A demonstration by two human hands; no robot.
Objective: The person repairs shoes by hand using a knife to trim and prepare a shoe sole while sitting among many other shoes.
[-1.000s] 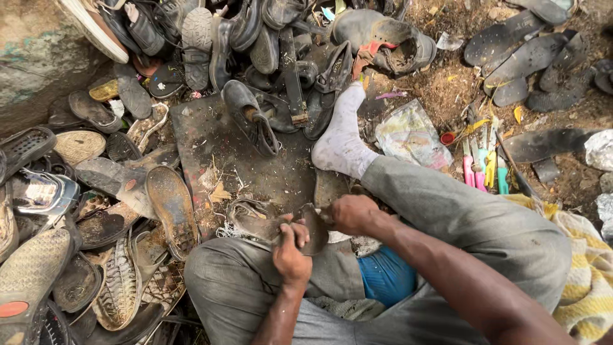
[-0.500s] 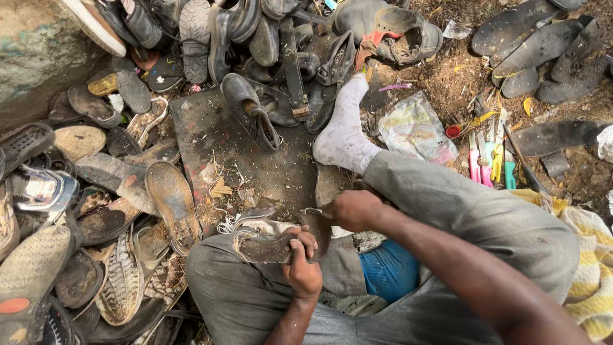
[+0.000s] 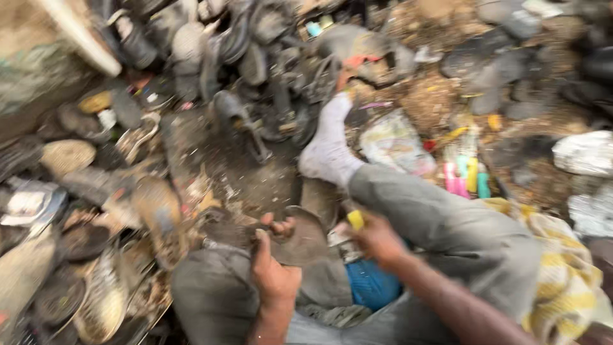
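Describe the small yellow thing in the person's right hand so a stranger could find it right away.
Start at the grey trouser leg running across the middle. At its near edge, the right hand pinches a small yellow object. It is the only bright yellow thing beside the dark shoe sole held by the left hand.

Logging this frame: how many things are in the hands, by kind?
Sole: 1, dark, gripped by the left hand
Tool: 1, yellow-topped, in the right hand
Total: 2
The shoes lying around are too blurred to count.
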